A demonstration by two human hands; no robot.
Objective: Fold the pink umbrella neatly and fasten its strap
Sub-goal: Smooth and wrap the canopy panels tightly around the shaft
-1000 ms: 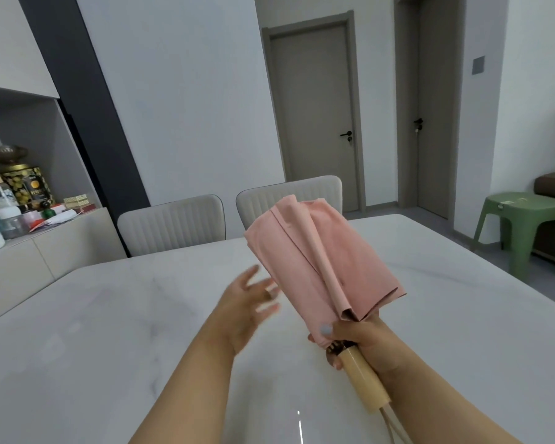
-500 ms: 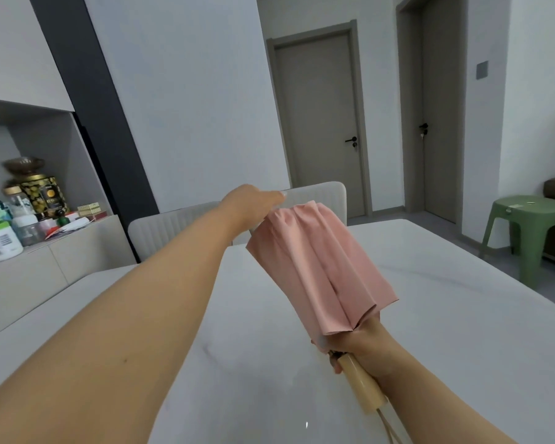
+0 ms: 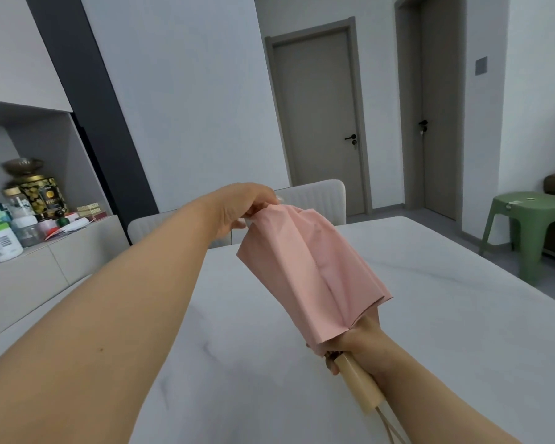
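I see the pink umbrella (image 3: 314, 270) held up above the table (image 3: 462, 315), collapsed but loose, its top tilted away from me and to the left, its wooden handle (image 3: 359, 387) pointing back toward me. The cloth hangs in wide, uneven pleats around the shaft, and I cannot make out the strap anywhere in the folds.

What has changed is the left hand (image 3: 244, 208). A second ago it hovered open beside the cloth, low and near the middle of the umbrella; now the arm is stretched out and its fingers pinch the cloth at the far top end. The pleats up there look drawn together under that pinch, while the lower edge still flares out. The right hand (image 3: 362, 346) has not shifted: it stays wrapped around the top of the handle, just under the hem of the cloth.

I read this as the start of straightening the panels, pulling each flap taut from the tip so it can be laid flat and wrapped around. The wrapping and the strap are still to do, so the task is at an early stage.

Further out, two pale chairs (image 3: 311, 197) stand at the far side of the table, a green stool (image 3: 526, 225) is to the right, and a sideboard (image 3: 45, 267) with jars is on the left.
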